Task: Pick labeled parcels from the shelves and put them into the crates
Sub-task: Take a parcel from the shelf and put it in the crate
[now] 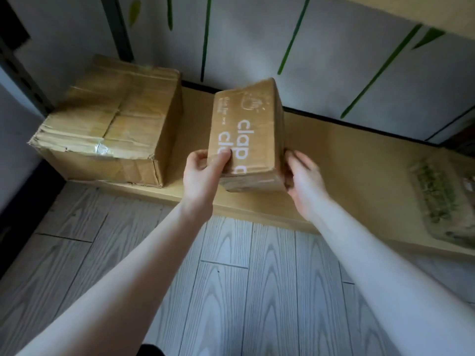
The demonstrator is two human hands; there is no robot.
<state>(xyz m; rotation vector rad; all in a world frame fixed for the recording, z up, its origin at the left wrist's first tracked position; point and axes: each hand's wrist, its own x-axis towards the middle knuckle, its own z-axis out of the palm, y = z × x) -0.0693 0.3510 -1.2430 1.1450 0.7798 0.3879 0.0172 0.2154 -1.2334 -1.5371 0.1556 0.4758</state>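
A small brown cardboard parcel [250,129] with white "clap" lettering is tilted up over the low wooden shelf [347,160]. My left hand [203,173] grips its near left corner, thumb on the top face. My right hand [303,181] presses against its right side, fingers wrapped around the near edge. Both hands hold it above the shelf's front part. No crate is in view.
A larger, battered cardboard box [110,122] with torn tape sits at the shelf's left end. A clear packet with green contents [442,196] lies at the right end. Pale wood-plank floor [231,291] lies below; a metal rack upright [15,65] stands at left.
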